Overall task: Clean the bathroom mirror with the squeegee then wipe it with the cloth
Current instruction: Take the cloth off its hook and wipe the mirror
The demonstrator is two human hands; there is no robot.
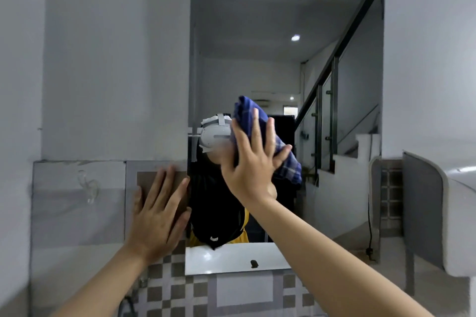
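A tall rectangular mirror (257, 33) hangs on the grey wall ahead. My right hand (251, 159) presses a blue checked cloth (288, 162) flat against the glass near the mirror's middle, fingers spread over the fabric. The cloth bunches above and to the right of my fingers. My left hand (159, 213) lies flat on the tiled wall at the mirror's lower left edge, fingers apart, holding nothing. No squeegee is in view. The mirror reflects a person in dark clothing wearing a headset, partly hidden behind my right hand.
A clear plastic hook (88, 185) sticks to the grey tile left of my left hand. Checkered tiles (180, 291) run below the mirror. A white fixture (458, 213) juts out at the right edge. The mirror reflects a staircase with a glass railing.
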